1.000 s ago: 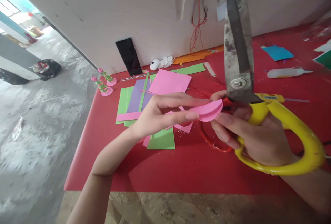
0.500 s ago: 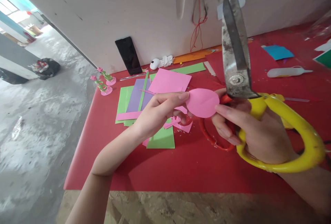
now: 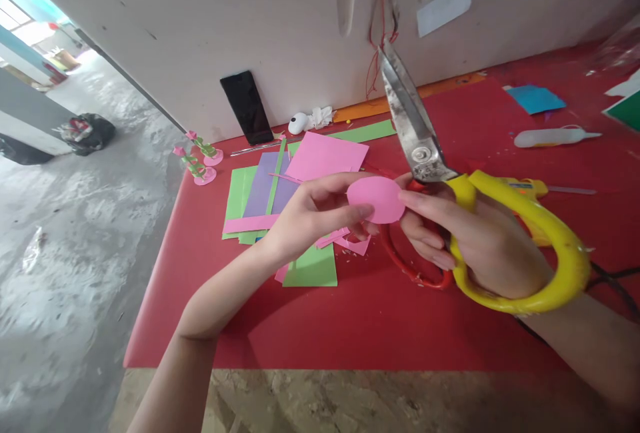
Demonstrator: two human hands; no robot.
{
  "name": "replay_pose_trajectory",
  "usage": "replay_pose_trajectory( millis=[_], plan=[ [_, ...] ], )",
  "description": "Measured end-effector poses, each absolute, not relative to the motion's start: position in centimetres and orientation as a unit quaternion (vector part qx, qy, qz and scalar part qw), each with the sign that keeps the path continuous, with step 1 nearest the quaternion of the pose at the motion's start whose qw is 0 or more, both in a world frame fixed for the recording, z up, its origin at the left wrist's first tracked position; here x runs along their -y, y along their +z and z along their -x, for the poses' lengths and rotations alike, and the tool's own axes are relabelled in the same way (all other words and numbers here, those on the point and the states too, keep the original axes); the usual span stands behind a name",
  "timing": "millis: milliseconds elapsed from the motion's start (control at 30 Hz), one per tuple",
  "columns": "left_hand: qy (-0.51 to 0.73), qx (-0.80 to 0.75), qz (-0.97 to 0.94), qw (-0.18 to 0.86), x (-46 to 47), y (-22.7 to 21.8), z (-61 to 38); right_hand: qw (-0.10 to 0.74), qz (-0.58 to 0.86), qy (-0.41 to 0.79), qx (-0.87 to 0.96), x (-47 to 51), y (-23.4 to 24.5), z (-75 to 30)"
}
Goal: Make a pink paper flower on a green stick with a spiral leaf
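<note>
Between my two hands is a pink paper circle (image 3: 376,194), held over the red table. My left hand (image 3: 320,210) pinches its left side, thumb on the face and fingers behind. The right hand (image 3: 475,233) has its thumb at the circle's right edge. Hooked on that same hand are large scissors (image 3: 423,153) with one yellow handle and one red one, their worn metal blades pointing up and closed together. Beneath the left hand lie green sheets (image 3: 313,270), a purple sheet (image 3: 265,183), a pink sheet (image 3: 327,155) and pink offcuts (image 3: 357,244).
Two small paper flowers (image 3: 200,166) stand at the table's left edge. A black phone (image 3: 247,108) leans on the wall beside a white round object (image 3: 299,123). To the right are a yellow glue gun (image 3: 537,190), a white bottle (image 3: 553,137) and blue paper (image 3: 537,99).
The scissors and my right hand have shifted left, and the blades lean further left. My left thumb has moved from the circle's edge onto its face.
</note>
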State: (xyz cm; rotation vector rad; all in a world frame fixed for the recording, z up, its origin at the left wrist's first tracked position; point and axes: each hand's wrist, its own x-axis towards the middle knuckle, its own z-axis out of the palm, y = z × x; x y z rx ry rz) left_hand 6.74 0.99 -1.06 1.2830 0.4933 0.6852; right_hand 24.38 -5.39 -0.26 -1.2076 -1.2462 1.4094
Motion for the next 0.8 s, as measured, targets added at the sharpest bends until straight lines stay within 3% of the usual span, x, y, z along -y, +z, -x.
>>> replay_pose_trajectory(
  millis=[367, 800],
  plan=[
    [0.297, -0.23, -0.548, 0.748, -1.18, -1.27, -6.98, 0.394, 0.493, 0.579, 0.517, 4.84, 0.13, -24.33],
    [0.343, -0.226, -0.601, 0.686, -1.29, -1.86, -6.87, 0.414, 0.477, 0.594, 0.498, 5.11, 0.03, -24.21]
  ],
)
